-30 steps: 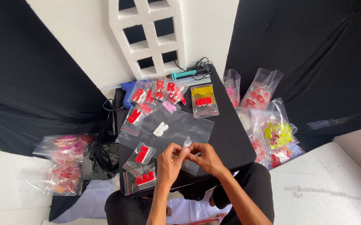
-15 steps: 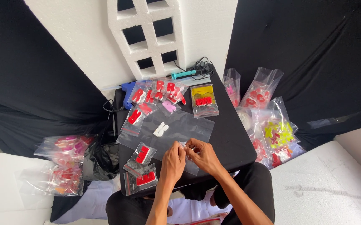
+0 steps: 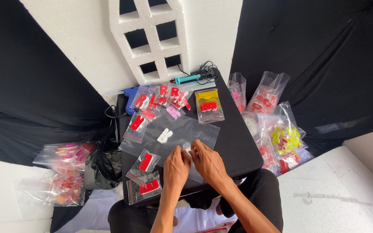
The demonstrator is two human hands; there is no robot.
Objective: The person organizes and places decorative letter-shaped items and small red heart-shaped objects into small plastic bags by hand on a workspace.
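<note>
**Small white piece pinched at the mouth of a clear bag**

Both hands meet over the near middle of the black bench (image 3: pixel 238 142). The left hand (image 3: pixel 177 166) and the right hand (image 3: pixel 209 162) have their fingers closed together on a small white piece (image 3: pixel 188 149), held between the fingertips just above a large clear plastic bag (image 3: pixel 195 131) that lies flat on the bench. Whether the piece is already inside the bag's edge or only on top of it cannot be told.

The piece looks light and stiff, probably foam or moulded plastic; it should hold its shape under a pinch, but it is small enough to slip out of a loose one. The film of the bag is thin, limp and slick, so it is best taken at an edge or corner, not in the flat middle.

A white letter-shaped piece (image 3: pixel 165 135) lies further up the same bag. Left of the hands lie two small bags with red pieces (image 3: pixel 145 174), close to the left wrist. Further back are more bags of red letters (image 3: pixel 162 97), a yellow-backed packet (image 3: pixel 209 105), a blue glue gun (image 3: pixel 130 92) and a teal-handled tool with its cord (image 3: pixel 190 78). Heaps of filled bags crowd the right edge (image 3: pixel 277 129) and the floor at left (image 3: pixel 63 172). A white lattice block (image 3: pixel 152 39) stands behind.
</note>
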